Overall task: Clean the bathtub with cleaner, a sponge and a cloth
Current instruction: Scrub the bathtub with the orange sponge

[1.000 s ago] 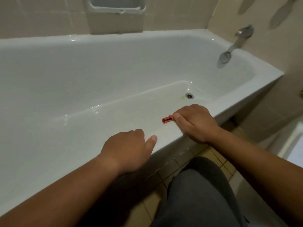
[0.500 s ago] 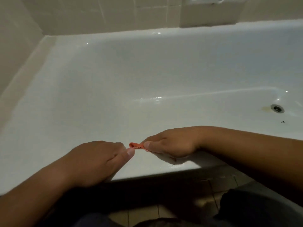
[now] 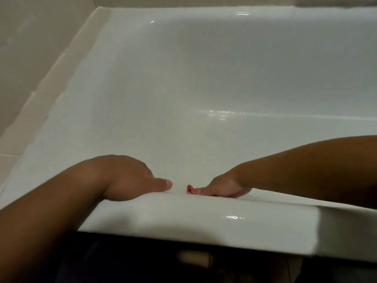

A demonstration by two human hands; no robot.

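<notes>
— What is filling most of the view?

— A glossy white bathtub is stretching from edge to edge. Its broad near rim is running across the bottom, and a pale tiled wall is closing it in on the left.

— And the arms?

— Both are reaching over that near rim. The left hand is resting on the rim's inner edge with its thumb pointing straight toward the other hand. Its fingers are dropping behind the knuckles, so I cannot tell whether they are spread or together.

— The right one?

— The right hand is lying low just inside the rim, its thumb and fingers pressing together and pinching a small red piece.

— Where is that piece sitting?

— It is poking out of the right hand at the rim's inner edge, between the two hands and just short of the left thumb without touching it. It is showing too small to tell what it is.
</notes>
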